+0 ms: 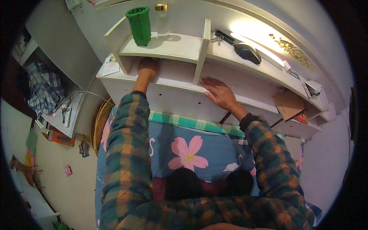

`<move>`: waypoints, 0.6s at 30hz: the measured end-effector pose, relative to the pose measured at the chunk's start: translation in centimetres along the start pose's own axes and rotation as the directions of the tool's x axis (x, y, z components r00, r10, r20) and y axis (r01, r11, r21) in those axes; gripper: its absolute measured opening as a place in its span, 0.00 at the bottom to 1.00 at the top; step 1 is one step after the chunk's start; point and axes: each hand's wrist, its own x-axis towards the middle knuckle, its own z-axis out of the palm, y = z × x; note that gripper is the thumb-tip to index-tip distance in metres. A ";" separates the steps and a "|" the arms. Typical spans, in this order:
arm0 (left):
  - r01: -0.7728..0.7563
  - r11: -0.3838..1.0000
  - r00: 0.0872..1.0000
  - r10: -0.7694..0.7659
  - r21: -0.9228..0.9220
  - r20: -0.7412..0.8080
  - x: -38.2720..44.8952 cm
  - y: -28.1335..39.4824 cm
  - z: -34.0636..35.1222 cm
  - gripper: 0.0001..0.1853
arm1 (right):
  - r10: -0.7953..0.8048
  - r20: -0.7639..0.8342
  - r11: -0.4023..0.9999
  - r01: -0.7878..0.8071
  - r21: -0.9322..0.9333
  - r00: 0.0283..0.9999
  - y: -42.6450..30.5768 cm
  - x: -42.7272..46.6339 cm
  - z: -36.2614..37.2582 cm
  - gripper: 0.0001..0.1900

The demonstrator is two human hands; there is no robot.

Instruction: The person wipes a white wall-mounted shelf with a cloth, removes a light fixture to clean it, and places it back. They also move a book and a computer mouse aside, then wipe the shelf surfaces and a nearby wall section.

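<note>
My left hand reaches into the lower left compartment of a white headboard shelf. Its fingers are in shadow under the upper board, so whether they hold anything is hidden. Flat and palm down, my right hand is at the front edge of the lower right compartment, just right of the upright divider, with nothing in it. On the upper left board stand a green woven holder and a clear bottle with a gold cap.
The upper right board carries keys, a black computer mouse and a lit tube lamp. A brown notebook leans at the lower right. Below is a bed with a flowered blue sheet. Left, a plaid cloth hangs over a cabinet.
</note>
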 end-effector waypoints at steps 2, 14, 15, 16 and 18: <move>-0.130 0.991 0.986 0.131 0.022 -0.099 -2.0 -0.2 0.5 0.27 | -0.031 -0.030 0.999 0.031 0.007 0.999 -0.5 0.6 0.2 0.23; -0.445 0.845 0.756 0.177 -0.297 -0.631 -10.8 2.1 -11.8 0.26 | -0.015 -0.030 1.000 0.014 -0.027 0.999 -0.2 0.2 0.5 0.22; -0.470 0.838 0.702 0.165 -0.278 -0.693 -9.7 3.1 -12.6 0.26 | -0.015 -0.036 1.000 0.014 -0.014 0.999 -0.3 0.2 0.6 0.22; -0.457 0.852 0.680 0.150 -0.255 -0.718 -8.1 4.1 -12.8 0.30 | -0.017 -0.042 1.000 0.017 -0.003 0.999 -0.5 0.4 0.7 0.22; -0.431 0.878 0.626 0.123 -0.210 -0.770 -3.8 5.7 -12.7 0.37 | -0.007 -0.020 1.000 0.007 0.003 1.000 -0.9 0.7 0.6 0.22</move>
